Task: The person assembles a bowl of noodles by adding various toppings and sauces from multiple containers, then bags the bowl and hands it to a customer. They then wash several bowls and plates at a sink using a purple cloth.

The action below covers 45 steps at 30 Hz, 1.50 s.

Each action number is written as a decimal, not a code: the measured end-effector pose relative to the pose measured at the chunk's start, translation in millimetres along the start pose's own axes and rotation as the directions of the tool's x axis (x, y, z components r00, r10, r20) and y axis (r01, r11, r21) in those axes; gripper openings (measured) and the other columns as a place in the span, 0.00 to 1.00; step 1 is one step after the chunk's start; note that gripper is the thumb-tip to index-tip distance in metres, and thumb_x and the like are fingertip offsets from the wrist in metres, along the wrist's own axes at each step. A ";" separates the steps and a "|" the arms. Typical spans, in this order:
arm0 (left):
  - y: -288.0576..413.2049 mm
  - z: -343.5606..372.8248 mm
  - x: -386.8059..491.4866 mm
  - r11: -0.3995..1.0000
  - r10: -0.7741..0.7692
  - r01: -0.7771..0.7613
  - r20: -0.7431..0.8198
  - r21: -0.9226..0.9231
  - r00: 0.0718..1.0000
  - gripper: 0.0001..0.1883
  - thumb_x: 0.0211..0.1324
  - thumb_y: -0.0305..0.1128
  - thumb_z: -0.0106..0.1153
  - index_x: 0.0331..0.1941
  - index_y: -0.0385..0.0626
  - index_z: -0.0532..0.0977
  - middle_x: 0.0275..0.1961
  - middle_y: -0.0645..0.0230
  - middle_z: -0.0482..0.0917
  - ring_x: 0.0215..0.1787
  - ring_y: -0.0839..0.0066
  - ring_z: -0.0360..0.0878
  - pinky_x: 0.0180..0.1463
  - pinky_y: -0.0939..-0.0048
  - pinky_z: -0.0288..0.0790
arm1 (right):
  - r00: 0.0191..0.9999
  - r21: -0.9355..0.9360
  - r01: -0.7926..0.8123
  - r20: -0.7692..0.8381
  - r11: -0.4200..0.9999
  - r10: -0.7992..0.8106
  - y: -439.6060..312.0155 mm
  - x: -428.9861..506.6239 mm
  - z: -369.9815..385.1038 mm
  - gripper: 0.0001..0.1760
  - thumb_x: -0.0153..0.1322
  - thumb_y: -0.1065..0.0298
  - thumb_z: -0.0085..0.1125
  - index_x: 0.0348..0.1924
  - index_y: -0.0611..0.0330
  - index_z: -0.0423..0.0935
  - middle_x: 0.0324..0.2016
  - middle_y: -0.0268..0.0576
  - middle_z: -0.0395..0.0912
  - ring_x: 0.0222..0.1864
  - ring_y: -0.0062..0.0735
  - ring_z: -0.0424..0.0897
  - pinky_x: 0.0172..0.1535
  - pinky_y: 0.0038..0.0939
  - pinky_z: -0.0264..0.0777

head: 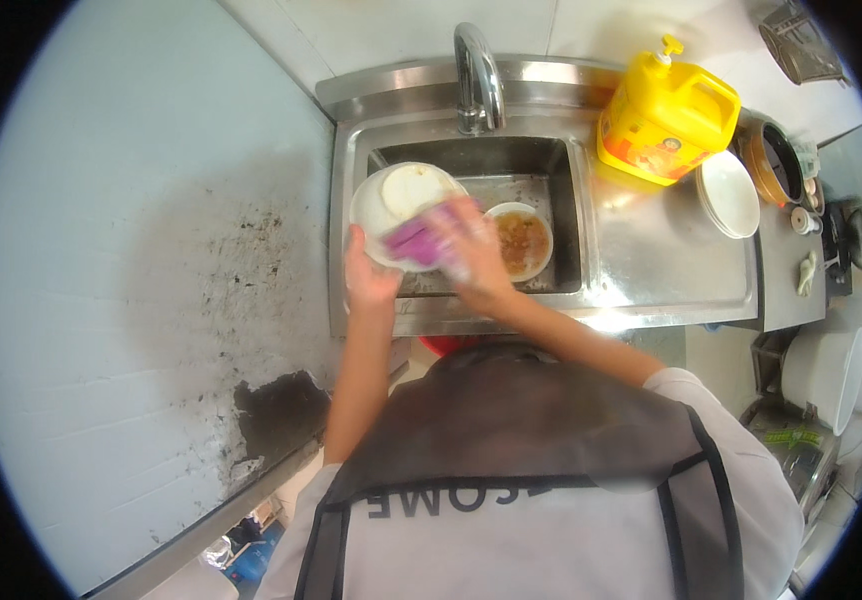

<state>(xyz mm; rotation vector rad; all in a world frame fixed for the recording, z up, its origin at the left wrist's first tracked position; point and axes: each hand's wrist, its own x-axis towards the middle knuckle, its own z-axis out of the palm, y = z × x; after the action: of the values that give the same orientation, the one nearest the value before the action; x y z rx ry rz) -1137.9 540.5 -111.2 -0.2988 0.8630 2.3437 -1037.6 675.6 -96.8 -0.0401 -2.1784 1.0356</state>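
My left hand [372,271] grips the near left rim of a white bowl [372,196], its thumb up along the side. The bowl is tilted over the left part of the steel sink [564,161], with its underside and round foot facing me. Against the bowl's outer side, my right hand [476,244] presses a purple cloth [423,238]; both are blurred. Just right of that hand, a second white bowl [524,241] sits in the sink, holding brownish liquid with bits in it. The fingers of my left hand behind the bowl are hidden.
A chrome faucet [478,82] rises behind the sink. On the steel drainboard [663,262] stand a yellow pump jug [667,116] and stacked white bowls [731,195]. Farther right are a brown pot [776,161] and a white bucket [821,375]. A stained wall panel [175,225] borders the left.
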 end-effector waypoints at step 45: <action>-214.2 -65.1 149.5 -0.633 0.016 -0.208 0.281 0.746 0.960 0.12 0.49 0.21 0.53 0.40 0.38 0.67 0.41 0.49 0.73 0.43 0.51 0.75 0.46 0.57 0.72 | 0.181 0.689 -0.714 0.356 -0.127 0.917 113.9 -46.7 -153.9 0.16 0.71 0.67 0.48 0.52 0.56 0.66 0.41 0.38 0.74 0.42 0.30 0.76 0.45 0.36 0.71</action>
<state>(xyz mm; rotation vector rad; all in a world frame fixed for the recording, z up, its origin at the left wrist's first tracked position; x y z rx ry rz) -1122.5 696.8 -329.8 0.9219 2.6966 0.3817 -937.9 840.7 -137.5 -1.3167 -0.9778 2.4655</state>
